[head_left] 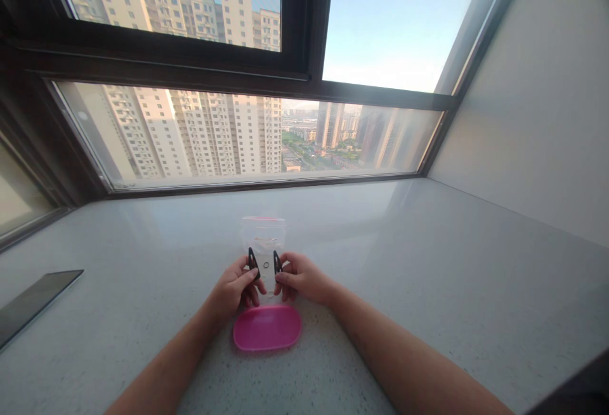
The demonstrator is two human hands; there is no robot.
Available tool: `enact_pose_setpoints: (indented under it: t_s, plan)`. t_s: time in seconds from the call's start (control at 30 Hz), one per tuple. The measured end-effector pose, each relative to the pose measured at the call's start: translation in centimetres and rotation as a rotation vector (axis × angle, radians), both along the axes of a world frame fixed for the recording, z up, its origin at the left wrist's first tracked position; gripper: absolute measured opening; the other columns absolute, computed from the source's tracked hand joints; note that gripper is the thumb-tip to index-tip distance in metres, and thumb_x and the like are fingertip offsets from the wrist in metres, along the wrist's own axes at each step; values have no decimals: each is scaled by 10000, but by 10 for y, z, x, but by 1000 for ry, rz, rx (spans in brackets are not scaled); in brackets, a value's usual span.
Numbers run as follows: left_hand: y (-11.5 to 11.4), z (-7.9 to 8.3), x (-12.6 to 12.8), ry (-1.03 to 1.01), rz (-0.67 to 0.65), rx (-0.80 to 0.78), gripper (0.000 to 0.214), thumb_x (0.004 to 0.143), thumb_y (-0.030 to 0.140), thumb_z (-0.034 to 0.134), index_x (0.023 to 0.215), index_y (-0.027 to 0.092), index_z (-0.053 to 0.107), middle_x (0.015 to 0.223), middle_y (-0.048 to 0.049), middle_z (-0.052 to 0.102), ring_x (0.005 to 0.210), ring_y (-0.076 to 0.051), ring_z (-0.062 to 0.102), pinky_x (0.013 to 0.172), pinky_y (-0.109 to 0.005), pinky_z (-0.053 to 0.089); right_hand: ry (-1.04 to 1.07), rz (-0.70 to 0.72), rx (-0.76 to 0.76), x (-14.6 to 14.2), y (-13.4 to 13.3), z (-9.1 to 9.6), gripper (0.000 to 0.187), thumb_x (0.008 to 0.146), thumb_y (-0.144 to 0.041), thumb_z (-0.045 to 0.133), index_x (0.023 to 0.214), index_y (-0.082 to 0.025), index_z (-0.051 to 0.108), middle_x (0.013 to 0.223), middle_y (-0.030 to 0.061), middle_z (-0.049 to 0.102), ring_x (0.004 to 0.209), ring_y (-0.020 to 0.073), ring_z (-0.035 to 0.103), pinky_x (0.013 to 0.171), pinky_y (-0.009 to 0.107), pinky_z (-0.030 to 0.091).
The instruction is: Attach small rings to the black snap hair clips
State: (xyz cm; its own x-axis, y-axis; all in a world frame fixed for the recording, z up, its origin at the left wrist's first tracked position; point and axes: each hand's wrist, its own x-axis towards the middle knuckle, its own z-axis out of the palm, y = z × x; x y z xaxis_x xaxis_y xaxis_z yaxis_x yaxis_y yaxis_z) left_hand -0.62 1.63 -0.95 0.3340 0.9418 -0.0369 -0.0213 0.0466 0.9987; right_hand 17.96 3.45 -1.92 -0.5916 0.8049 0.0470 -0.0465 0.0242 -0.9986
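Observation:
My left hand [238, 285] pinches a black snap hair clip [253, 261], its pointed end upward. A matching black hair clip [277, 264] stands upright between the fingers and thumb of my right hand [299, 277]. Between the two clips a small ring [266, 265] lies on the counter. Just beyond the hands is a clear zip bag [263, 232] with a pink strip along its top edge. Closer to me, below both hands, sits a shallow pink oval tray [267, 328].
All of this rests on a speckled white counter [404, 263] that runs to the window frame [266, 183]. A dark flat glossy panel [35, 304] lies at the left. A pale wall [537, 104] rises on the right.

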Motion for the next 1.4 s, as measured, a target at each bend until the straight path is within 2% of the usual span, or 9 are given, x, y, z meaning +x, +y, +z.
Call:
enact_pose_setpoints:
  t_s: [0.17,0.43,0.63,0.87,1.07,1.17,1.27,1.4]
  plan:
    - [0,-1,0,4,-17,-15,251,738,351,524,876,168,423,531,0,622,359,-115,540,325,-161,334,44,43,-43,2,1,0,383,704,-401,608,936,-183,395,591,-16,620,427,117,560,411,209,428]
    - [1,-4,0,-16,-13,-7,227,751,341,517,870,166,434,516,-1,619,336,-103,516,308,-148,311,88,69,-108,2,1,2,376,726,-372,579,992,-172,404,563,-2,622,384,120,547,378,189,399]
    - [-1,2,0,-23,-33,-24,200,755,332,520,802,142,476,669,-58,659,428,-119,582,349,-158,349,127,148,-113,6,2,2,368,772,-339,517,1082,-175,403,614,20,641,415,124,569,391,186,409]
    - [-1,4,-2,-41,42,17,303,761,422,510,749,123,554,768,-62,627,488,-101,552,376,-178,386,117,83,-129,4,1,1,274,765,-360,492,957,-187,402,649,29,657,409,126,566,385,193,404]
    - [1,2,-3,-19,112,21,328,732,437,550,718,112,590,513,7,510,434,-84,471,379,-174,346,98,38,-117,3,1,3,246,744,-331,497,916,-179,408,605,7,645,363,110,532,337,171,368]
    - [2,-1,-4,-27,114,38,304,729,407,568,692,106,596,522,11,510,422,-65,447,413,-180,348,92,23,-107,2,0,4,277,770,-400,483,911,-174,408,598,10,640,362,109,533,329,167,367]
    - [3,-2,-4,-23,121,58,269,719,375,588,757,110,614,601,-1,546,445,-64,460,435,-189,362,88,-7,-99,1,0,3,326,784,-480,451,883,-173,401,572,8,630,349,104,527,321,161,357]
    - [2,0,-3,-19,121,90,238,719,332,593,847,130,587,634,4,566,449,-68,480,429,-187,372,96,3,-96,0,-1,2,315,777,-470,478,842,-167,420,551,11,627,351,109,534,316,156,345]
